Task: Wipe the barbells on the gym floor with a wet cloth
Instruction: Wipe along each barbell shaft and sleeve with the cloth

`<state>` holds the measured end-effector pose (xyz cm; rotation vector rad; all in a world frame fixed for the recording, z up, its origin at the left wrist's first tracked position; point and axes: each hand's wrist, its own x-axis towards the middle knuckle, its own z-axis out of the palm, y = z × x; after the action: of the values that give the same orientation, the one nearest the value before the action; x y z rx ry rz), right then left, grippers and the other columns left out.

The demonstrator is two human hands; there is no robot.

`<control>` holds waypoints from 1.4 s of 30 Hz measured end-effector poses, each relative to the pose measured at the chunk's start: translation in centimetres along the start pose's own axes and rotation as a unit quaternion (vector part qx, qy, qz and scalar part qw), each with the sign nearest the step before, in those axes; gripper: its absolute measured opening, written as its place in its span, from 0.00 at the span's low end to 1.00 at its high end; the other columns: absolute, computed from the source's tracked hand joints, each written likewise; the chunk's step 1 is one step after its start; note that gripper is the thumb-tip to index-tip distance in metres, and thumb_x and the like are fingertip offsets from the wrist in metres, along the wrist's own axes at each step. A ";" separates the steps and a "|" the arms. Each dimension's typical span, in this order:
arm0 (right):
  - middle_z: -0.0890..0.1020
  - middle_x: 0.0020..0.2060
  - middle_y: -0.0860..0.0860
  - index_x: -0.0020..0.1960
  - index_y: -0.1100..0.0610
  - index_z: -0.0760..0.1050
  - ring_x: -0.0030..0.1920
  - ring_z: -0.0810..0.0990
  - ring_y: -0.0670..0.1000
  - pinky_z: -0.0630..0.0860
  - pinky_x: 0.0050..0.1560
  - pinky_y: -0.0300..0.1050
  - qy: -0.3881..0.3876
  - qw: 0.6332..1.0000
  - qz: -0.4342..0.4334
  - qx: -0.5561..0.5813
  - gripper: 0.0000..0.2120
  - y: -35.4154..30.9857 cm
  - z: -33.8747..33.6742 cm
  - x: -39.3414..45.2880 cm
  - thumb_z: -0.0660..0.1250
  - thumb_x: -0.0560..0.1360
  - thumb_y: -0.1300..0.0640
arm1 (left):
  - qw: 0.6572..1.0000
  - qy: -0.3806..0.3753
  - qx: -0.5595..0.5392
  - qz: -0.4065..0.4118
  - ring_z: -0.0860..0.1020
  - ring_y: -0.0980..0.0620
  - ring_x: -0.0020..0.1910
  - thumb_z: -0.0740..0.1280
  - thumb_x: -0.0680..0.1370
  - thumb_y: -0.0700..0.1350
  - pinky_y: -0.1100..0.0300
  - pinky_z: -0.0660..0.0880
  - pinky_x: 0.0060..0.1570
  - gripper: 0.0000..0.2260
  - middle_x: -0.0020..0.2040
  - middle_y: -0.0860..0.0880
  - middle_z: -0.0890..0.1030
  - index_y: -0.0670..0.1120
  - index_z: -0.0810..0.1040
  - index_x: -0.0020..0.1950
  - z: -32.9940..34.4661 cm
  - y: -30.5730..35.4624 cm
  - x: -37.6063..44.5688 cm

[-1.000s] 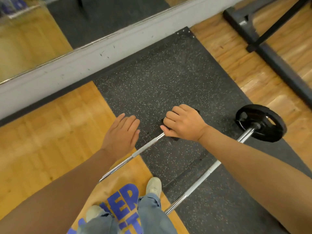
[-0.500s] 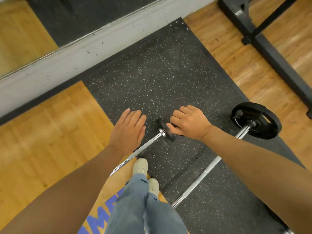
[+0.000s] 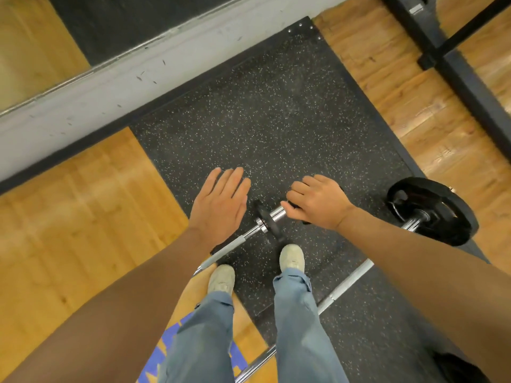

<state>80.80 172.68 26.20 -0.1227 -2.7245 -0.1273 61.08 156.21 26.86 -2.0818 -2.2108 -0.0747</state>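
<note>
Speckled rubber mat [image 3: 276,120] meets wood floor [image 3: 83,217]; right hand [image 3: 318,203] grips barbell sleeve [image 3: 275,212], left hand [image 3: 221,205] spread.

A chrome steel barbell with a small black disc plate [image 3: 265,221] lies slantwise on the speckled black rubber floor mat [image 3: 276,120], its shiny sleeve end rising toward the right; a dark cloth [image 3: 297,205], mostly hidden, wraps that sleeve. A second, longer chrome barbell with a large black round weight plate [image 3: 431,210] lies just beside it to the right, roughly parallel, its shaft running down across the mat.
</note>
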 end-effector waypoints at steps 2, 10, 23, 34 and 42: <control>0.72 0.27 0.50 0.32 0.56 0.74 0.26 0.69 0.51 0.64 0.27 0.43 -0.003 1.000 -0.011 0.009 0.24 1.7 0.8 -0.8 0.54 0.83 0.50 | 1.000 0.000 0.018 -0.012 0.75 0.42 0.65 0.57 0.82 0.46 0.46 0.62 0.71 0.16 0.67 0.41 0.75 0.41 0.75 0.66 0.7 0.9 1.1; 0.74 0.28 0.50 0.34 0.56 0.76 0.27 0.70 0.52 0.64 0.28 0.43 -0.024 0.999 -0.036 0.032 0.23 6.9 5.3 -6.6 0.56 0.83 0.50 | 0.998 0.010 0.062 -0.017 0.75 0.41 0.65 0.56 0.82 0.48 0.46 0.60 0.71 0.18 0.67 0.40 0.76 0.41 0.75 0.67 7.6 6.1 4.5; 0.75 0.29 0.51 0.35 0.57 0.77 0.28 0.71 0.52 0.65 0.28 0.45 0.005 0.995 0.066 0.080 0.23 4.6 25.0 -16.7 0.55 0.84 0.50 | 0.998 0.035 0.045 -0.033 0.75 0.42 0.64 0.55 0.83 0.47 0.46 0.60 0.73 0.16 0.66 0.41 0.77 0.41 0.73 0.67 27.6 10.0 2.3; 0.81 0.41 0.54 0.47 0.59 0.81 0.38 0.78 0.56 0.69 0.39 0.50 -0.004 0.985 0.122 0.119 0.24 0.3 35.7 -20.9 0.49 0.85 0.49 | 0.975 0.089 -0.082 -0.187 0.75 0.42 0.64 0.53 0.84 0.48 0.45 0.59 0.74 0.19 0.64 0.40 0.77 0.38 0.77 0.63 36.6 12.6 -0.5; 0.74 0.65 0.64 0.61 0.67 0.72 0.68 0.70 0.60 0.59 0.76 0.59 -0.036 0.964 0.204 0.168 0.20 -0.3 35.4 -22.8 0.61 0.77 0.53 | 0.979 0.100 -0.111 -0.138 0.75 0.43 0.64 0.56 0.83 0.46 0.48 0.58 0.75 0.18 0.64 0.41 0.77 0.37 0.78 0.62 36.9 13.1 -1.0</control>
<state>87.63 174.69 -15.35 -0.5912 -2.6801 0.4629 72.66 159.94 -10.39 -1.7497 -2.4394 -0.5509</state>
